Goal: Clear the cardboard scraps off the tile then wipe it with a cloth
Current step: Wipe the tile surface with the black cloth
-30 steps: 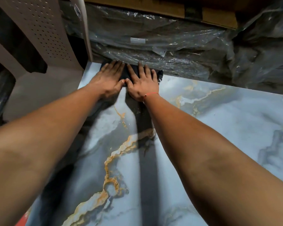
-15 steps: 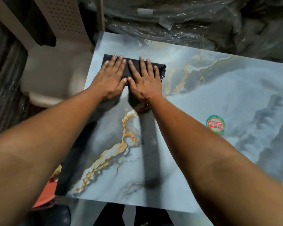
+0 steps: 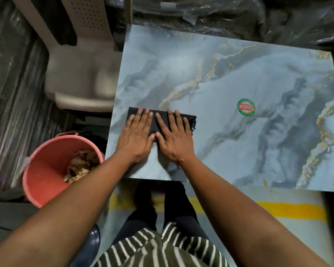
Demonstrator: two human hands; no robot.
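A large blue-grey marble-patterned tile [image 3: 229, 93] with gold veins lies flat in front of me. A folded black cloth [image 3: 189, 120] lies on its near left part. My left hand [image 3: 136, 136] and my right hand [image 3: 175, 137] press flat on the cloth side by side, fingers straight, thumbs touching. The cloth shows at its far edge and right end; the rest is under my palms. Cardboard scraps [image 3: 79, 166] lie inside a pink bucket [image 3: 46, 170] left of the tile. One small scrap [image 3: 265, 182] sits at the tile's near edge.
A round green-and-red sticker [image 3: 246, 108] is on the tile's middle right. A beige plastic chair [image 3: 81, 74] stands at the tile's left. Black plastic-wrapped goods [image 3: 239, 18] run along the far edge. A yellow floor stripe [image 3: 287, 211] lies below the tile.
Both hands have dragged the cloth from the tile's far left corner toward the near edge. The view has tilted down, bringing the bucket and my legs into sight.
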